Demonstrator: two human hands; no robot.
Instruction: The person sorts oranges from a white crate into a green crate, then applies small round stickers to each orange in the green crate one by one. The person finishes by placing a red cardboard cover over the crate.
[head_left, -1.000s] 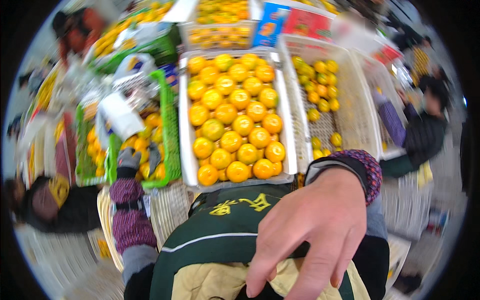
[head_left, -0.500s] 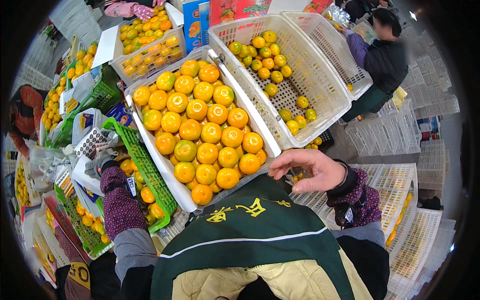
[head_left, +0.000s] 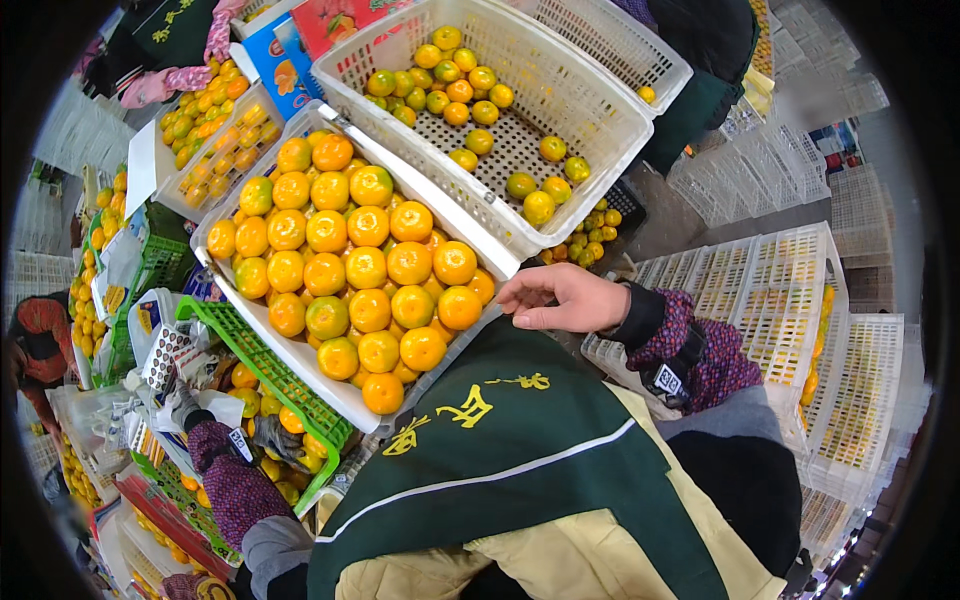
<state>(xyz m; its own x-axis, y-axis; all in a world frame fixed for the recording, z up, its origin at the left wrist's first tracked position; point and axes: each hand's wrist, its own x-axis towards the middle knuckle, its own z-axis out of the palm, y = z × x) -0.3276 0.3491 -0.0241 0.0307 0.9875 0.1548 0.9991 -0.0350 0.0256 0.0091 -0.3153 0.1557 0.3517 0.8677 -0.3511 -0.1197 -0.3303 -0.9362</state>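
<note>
Orange mandarins (head_left: 367,266), some tinged green, lie in neat rows inside a white-lined box (head_left: 262,318) in front of me. My right hand (head_left: 568,298), bare, hovers at the near right corner of that box with its fingers loosely bent, thumb apart, nothing in it. Off to the left, my left hand (head_left: 184,404), in a grey glove, reaches among packing items beside a sheet of dark-patterned stickers or wrappers (head_left: 172,352). Its fingers are small and partly hidden. Below its wrist, more mandarins and dark plastic lie in a green crate (head_left: 262,358).
A large white crate (head_left: 590,180) with loose mandarins stands beyond the box. Stacked white crates (head_left: 745,300) rise on my right. A clear box of mandarins (head_left: 225,160) stands at the far left, near a co-worker's pink-gloved hand (head_left: 188,80). Another person in red (head_left: 45,340) is at the left.
My view has shifted and turned, so the box and crates appear farther left. My left hand has moved down toward the packing items. My right hand's fingers are drawn slightly closer together.
</note>
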